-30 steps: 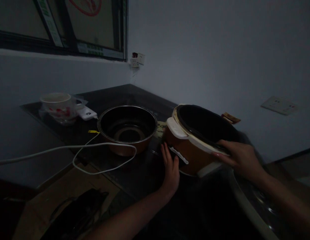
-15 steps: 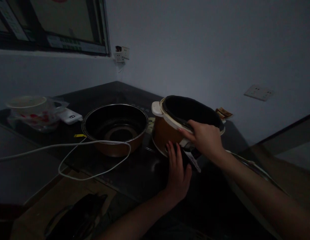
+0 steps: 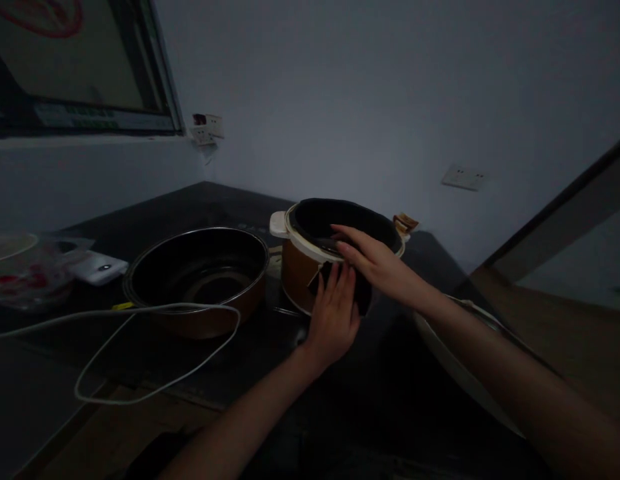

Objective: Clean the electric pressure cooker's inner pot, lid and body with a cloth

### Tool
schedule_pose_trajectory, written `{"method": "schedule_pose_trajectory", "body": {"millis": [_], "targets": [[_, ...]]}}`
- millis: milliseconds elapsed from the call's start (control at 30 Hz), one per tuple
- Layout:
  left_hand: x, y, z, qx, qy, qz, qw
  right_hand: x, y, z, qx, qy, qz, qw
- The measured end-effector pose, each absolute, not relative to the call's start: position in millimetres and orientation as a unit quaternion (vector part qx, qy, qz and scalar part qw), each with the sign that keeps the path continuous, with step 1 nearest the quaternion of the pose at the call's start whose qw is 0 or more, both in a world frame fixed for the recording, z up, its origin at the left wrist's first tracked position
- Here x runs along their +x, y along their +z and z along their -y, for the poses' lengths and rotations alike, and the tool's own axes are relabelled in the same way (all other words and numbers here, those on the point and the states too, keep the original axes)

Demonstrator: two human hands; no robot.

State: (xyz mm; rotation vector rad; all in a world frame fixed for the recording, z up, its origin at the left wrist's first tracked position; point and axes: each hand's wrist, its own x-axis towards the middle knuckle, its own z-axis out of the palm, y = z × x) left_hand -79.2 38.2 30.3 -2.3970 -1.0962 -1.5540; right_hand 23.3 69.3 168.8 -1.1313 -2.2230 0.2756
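Observation:
A brown electric cooker with a cream rim and a white side handle stands on the dark countertop; its inside is black. Against its front, my left hand lies with fingers stretched out over a dark, stiff-looking panel. I cannot tell whether that panel is fixed to the cooker. My right hand reaches over the front rim, its fingers extended and not wrapped round anything visible. Left of the cooker sits a wide brown pot with a black inside.
A white cable loops in front of the pot. At the left are a bagged bowl and a white device. A brown packet lies behind the cooker. Wall sockets are at the back; a pale rounded edge shows below my right forearm.
The view has swung right, so everything sits further left. My right hand has loosened from the rim, its fingers straighter. The dark panel under my left hand now faces me more broadly.

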Motion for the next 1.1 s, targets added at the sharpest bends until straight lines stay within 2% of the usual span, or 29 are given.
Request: {"method": "schedule_pose_trajectory", "body": {"millis": [133, 233, 300, 433, 500, 667, 833, 900, 967, 1100], "targets": [[-89.6, 45.0, -46.5, -0.838, -0.436, 0.308, 0.117, 44.9, 167.6, -27.5, -0.440, 0.153, 0.756, 0.461], [-84.7, 61.6, -45.1, -0.866, -0.398, 0.277, 0.121, 54.4, 151.4, 16.7, -0.465, 0.169, 0.691, 0.527], [-76.6, 72.2, -43.4, -0.887, -0.373, 0.248, 0.112, 56.2, 130.4, 38.2, -0.488, 0.174, 0.643, 0.564], [-60.9, 85.6, -44.0, -0.921, -0.321, 0.192, 0.109, 51.4, 78.1, 49.6, -0.486, 0.197, 0.470, 0.710], [-56.5, 89.0, -46.3, -0.930, -0.307, 0.173, 0.106, 46.7, 55.9, 44.5, -0.477, 0.228, 0.391, 0.753], [-53.6, 103.1, -49.8, -0.926, -0.342, 0.158, 0.031, 30.7, 29.3, 23.6, -0.482, 0.266, 0.335, 0.764], [-58.7, 126.5, -44.1, -0.883, -0.405, 0.189, -0.143, 11.3, 28.7, 1.1, -0.457, 0.241, 0.455, 0.726], [-63.5, 133.9, -42.6, -0.865, -0.428, 0.197, -0.172, 8.3, 29.4, -7.7, -0.449, 0.209, 0.501, 0.710], [-68.8, 138.8, -44.3, -0.855, -0.451, 0.210, -0.146, 10.0, 29.7, -17.5, -0.460, 0.174, 0.518, 0.700], [-72.2, 139.4, -57.8, -0.843, -0.450, 0.295, 0.005, 21.2, 29.9, -42.3, -0.476, 0.132, 0.499, 0.711]]}}
